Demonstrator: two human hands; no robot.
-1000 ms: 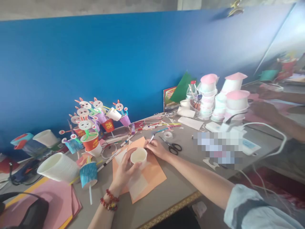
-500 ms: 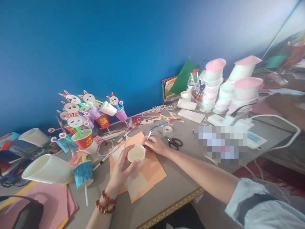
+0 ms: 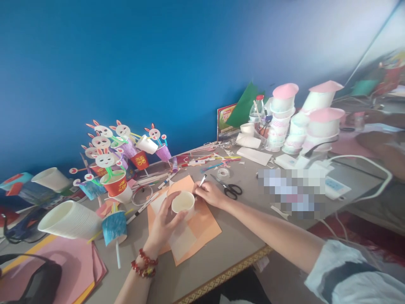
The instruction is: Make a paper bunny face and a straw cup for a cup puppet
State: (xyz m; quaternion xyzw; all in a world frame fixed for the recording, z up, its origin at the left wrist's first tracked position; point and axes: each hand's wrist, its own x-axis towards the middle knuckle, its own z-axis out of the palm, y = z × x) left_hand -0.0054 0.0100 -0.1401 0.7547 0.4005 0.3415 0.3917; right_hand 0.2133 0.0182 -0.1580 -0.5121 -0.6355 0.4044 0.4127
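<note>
My left hand (image 3: 163, 221) is wrapped around a white paper cup (image 3: 183, 203), which stands mouth up over a sheet of orange paper (image 3: 207, 230). Between the fingers of my right hand (image 3: 211, 194) is a white pen (image 3: 203, 180), close to the cup's far right side. The pen's tip is hidden behind the hand and cup. Pale squares of paper (image 3: 182, 244) lie on the orange sheet by the cup. Just right of my right hand rest black-handled scissors (image 3: 233, 191), with a roll of clear tape (image 3: 223, 172) behind them.
Rabbit-faced cup figures (image 3: 114, 182) crowd the left, near a stack of paper cups (image 3: 71, 220) and pink paper (image 3: 71, 270). At the right stand cup towers with pink cone tops (image 3: 285, 91), beside a white cable (image 3: 387, 169). Pens and scraps (image 3: 198, 162) lie along the back.
The camera view has shifted slightly, so the figures at left appear farther right. My right hand has moved a little to the right with the pen. My left hand keeps its grip on the cup.
</note>
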